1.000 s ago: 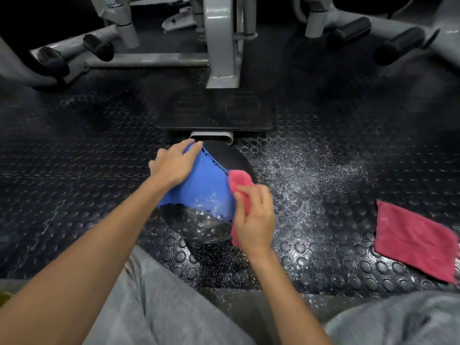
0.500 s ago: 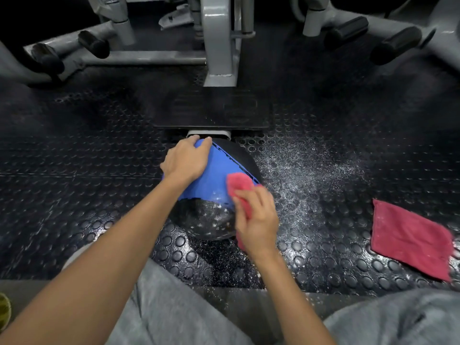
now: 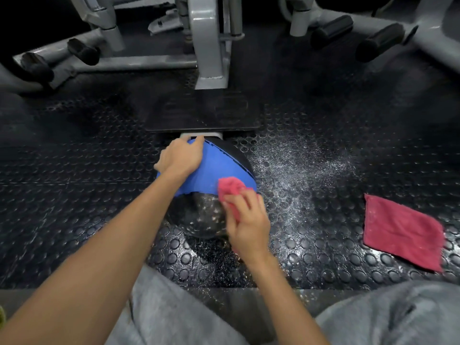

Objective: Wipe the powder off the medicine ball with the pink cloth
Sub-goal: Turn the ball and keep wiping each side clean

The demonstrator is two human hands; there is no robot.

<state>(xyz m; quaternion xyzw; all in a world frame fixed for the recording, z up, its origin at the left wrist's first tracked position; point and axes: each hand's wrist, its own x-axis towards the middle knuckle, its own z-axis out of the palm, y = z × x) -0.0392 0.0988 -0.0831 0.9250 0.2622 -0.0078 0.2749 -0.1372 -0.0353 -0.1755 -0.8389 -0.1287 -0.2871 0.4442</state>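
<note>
Centre: open left hand [image 3: 180, 158] steadies medicine ball [image 3: 216, 170]; right hand [image 3: 249, 225] clutches pink cloth [image 3: 230, 188] against it; lower black panel powder-speckled, wiping unfinished.

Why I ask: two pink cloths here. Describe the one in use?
Below the grey machine post sits the blue-and-black medicine ball. The pink cloth is bunched against its right side under the right hand; the spare cloth lies flat on the floor, farther right.
</note>
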